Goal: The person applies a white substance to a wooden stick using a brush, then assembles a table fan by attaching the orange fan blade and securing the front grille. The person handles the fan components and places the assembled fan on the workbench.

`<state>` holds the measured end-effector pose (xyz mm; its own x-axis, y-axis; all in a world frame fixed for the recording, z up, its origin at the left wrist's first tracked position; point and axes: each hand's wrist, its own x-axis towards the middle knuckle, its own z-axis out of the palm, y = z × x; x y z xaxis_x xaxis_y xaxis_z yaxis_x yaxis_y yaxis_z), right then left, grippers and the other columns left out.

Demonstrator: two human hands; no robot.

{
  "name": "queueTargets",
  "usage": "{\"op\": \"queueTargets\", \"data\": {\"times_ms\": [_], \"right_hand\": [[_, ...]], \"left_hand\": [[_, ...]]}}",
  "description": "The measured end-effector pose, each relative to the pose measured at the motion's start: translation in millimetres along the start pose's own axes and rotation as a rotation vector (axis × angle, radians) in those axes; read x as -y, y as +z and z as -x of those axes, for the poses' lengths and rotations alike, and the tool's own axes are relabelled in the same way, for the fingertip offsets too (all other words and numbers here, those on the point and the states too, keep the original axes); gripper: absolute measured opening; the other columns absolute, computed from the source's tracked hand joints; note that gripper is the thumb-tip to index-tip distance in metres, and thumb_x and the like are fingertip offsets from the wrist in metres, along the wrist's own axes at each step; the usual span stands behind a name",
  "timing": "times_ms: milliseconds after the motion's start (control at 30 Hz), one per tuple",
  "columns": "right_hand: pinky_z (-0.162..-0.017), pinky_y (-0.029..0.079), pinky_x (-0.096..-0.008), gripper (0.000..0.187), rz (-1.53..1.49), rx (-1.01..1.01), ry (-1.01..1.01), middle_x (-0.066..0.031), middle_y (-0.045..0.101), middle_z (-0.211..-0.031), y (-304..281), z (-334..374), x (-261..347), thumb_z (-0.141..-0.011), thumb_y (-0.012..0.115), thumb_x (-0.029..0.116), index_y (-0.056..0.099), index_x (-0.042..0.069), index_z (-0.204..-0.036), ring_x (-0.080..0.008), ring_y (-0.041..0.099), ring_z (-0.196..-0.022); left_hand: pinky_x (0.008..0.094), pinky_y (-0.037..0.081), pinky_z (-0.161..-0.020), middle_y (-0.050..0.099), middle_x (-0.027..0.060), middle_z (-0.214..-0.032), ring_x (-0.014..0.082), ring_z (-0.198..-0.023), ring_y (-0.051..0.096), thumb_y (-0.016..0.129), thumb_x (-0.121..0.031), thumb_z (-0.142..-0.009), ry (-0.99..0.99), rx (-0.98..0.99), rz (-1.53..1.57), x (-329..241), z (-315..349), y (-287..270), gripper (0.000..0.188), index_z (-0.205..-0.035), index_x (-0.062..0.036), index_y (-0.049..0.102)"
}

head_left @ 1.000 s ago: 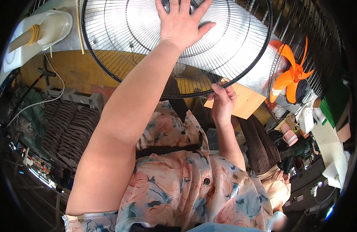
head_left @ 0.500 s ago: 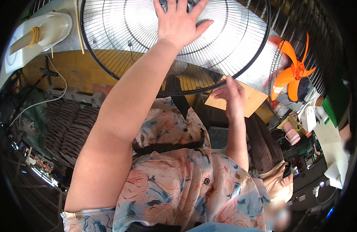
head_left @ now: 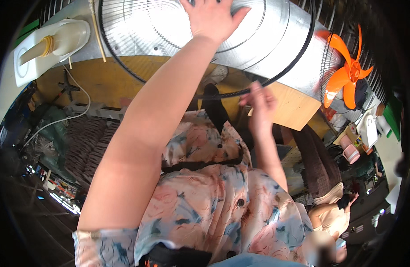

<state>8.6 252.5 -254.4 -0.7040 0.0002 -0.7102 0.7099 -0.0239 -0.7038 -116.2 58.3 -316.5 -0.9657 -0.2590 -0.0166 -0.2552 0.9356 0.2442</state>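
Observation:
A large round black wire fan grille [head_left: 303, 49] lies on the silvery metal tabletop [head_left: 276, 58], its near rim jutting past the table edge. Over the grille's middle, my left hand [head_left: 211, 20] is spread flat and open, its fingertips running out of the top of the view. At the near right rim is my right hand [head_left: 260, 104], fingers loosely bent and apart, one fingertip overlapping the rim; whether it presses on it I cannot make out. Many of the grille's wires are smeared.
Right of the grille, orange fan blades [head_left: 349, 73] sit by more wire grilles. A wooden board [head_left: 298, 107] juts from the table edge. At left stands a white jug [head_left: 58, 46] with yellow bands on its neck. A pink mug [head_left: 349, 151] and another person [head_left: 331, 216] are to the right.
The view has shifted, so the table sits further right and higher. My right hand's fingers have bent in at the rim. The wires, crisp before, are now blurred. My left hand stays spread on the grille.

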Motion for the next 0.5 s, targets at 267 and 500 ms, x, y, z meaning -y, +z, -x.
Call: {"op": "queueTargets", "data": {"times_ms": [267,500], "right_hand": [[-0.069,0.054,-0.0283,0.05,0.202,0.197,0.233,-0.0103,0.072,-0.094,-6,20,1,-0.095,0.066,0.048,0.067,0.0,-0.107,-0.0177,0.07,-0.076],[-0.071,0.055,-0.0288,0.024,-0.114,0.38,0.357,-0.0136,0.075,-0.099,53,22,-34,-0.095,0.069,0.021,0.069,-0.001,-0.106,-0.0157,0.07,-0.075]], "left_hand": [[0.063,0.016,-0.118,0.016,0.0231,-0.165,0.0423,-0.152,0.014,0.07,-0.035,-0.085,0.105,-0.103,0.343,23,-20,-13,0.078,-0.154,-0.0158,0.039],[0.0673,0.018,-0.116,0.019,0.0192,-0.165,0.0412,-0.151,0.017,0.06,-0.056,-0.089,0.4,0.049,0.015,54,-18,-16,0.08,-0.156,-0.0212,0.035]]}}
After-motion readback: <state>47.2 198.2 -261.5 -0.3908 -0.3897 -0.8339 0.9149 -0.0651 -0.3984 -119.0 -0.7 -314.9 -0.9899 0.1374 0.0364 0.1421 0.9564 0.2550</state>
